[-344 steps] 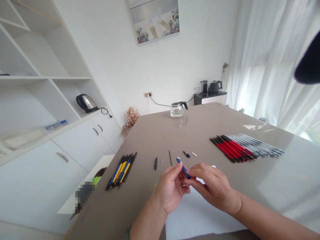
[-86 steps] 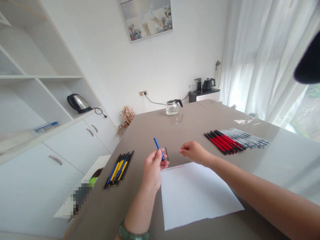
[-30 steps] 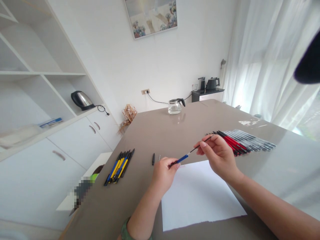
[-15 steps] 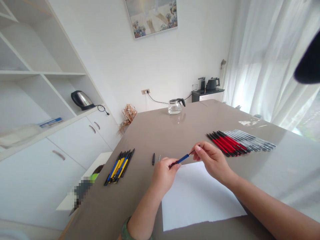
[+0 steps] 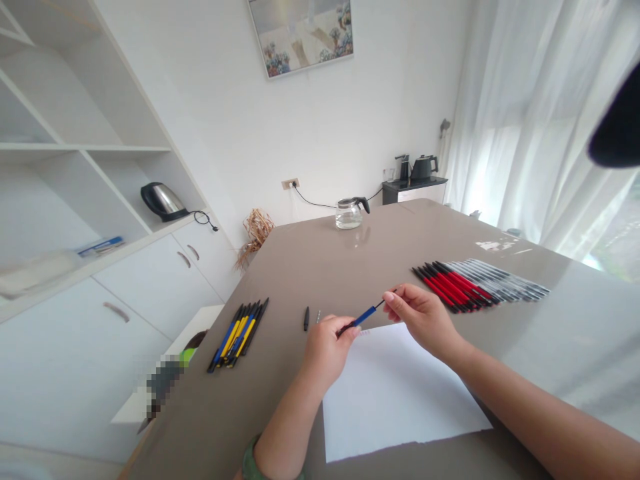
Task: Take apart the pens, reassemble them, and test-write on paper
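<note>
a: on my remote head view, what is largest?

b: i label by size. the brown table [image 5: 380, 260] underlies all. on it lies the white sheet [image 5: 400, 400], its upper edge just below the hands. red and clear pens [image 5: 475, 285] form a slanted row on the right; blue, yellow and black pens [image 5: 239, 337] lie bunched on the left.

a: and the grip?

b: i see the left hand [image 5: 327, 347] and right hand [image 5: 420, 313] both pinched, with no gap showing: the first has the blue pen barrel [image 5: 365, 316], the second the thin dark rod [image 5: 381, 303].

a: where does the barrel lie, and along which axis?

b: between the hands, its long axis slanting up and rightward from the left hand. the rod runs nearly in line with it, reaching the barrel's right end; how far it enters, i cannot tell. i judge this alignment decisive: the right hand is nearer that end, while the left grips the other.

a: smallest?

b: a black tapered piece [image 5: 307, 319] near the left hand, and beside it a tiny pale piece [image 5: 319, 316], too small for me to identify.
</note>
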Tool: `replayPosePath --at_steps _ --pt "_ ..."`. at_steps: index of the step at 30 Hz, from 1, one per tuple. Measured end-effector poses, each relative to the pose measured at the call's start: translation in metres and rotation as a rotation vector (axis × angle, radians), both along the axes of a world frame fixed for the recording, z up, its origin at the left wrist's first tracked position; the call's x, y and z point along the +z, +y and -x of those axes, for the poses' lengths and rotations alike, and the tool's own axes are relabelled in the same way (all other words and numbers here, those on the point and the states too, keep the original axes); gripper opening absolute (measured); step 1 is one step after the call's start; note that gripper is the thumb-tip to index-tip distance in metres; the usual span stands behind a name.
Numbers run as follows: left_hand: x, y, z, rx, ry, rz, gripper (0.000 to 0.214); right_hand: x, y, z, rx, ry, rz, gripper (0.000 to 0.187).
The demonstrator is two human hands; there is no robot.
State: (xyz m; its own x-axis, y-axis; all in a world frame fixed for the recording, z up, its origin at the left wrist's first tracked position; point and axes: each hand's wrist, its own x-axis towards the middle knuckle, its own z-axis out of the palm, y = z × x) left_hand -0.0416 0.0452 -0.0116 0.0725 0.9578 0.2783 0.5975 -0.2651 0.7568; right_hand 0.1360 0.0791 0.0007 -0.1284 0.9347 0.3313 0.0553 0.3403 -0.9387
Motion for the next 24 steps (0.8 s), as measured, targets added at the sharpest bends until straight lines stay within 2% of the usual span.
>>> replayPosePath --at_steps 6,10,14,18,24 --pt "0.001 0.001 0.0 0.034 -0.111 0.019 0.025 -0.004 0.001 0.0 -0.005 -0.088 0.026 0.026" --pt "0.008 0.005 0.014 0.135 -0.226 0.025 0.034 -0.008 0.005 0.002 -0.014 -0.231 0.055 0.026" --pt "0.017 0.007 0.037 0.29 -0.294 -0.065 0.039 -0.005 0.011 0.011 0.059 -0.483 0.099 0.024" --pt "0.021 0.009 0.053 0.405 -0.314 -0.152 0.039 0.001 0.024 0.036 0.128 -0.783 0.094 0.021" --pt "0.019 0.01 0.055 0.42 -0.301 -0.163 0.039 0.001 0.047 0.094 0.118 -0.972 0.09 0.02"
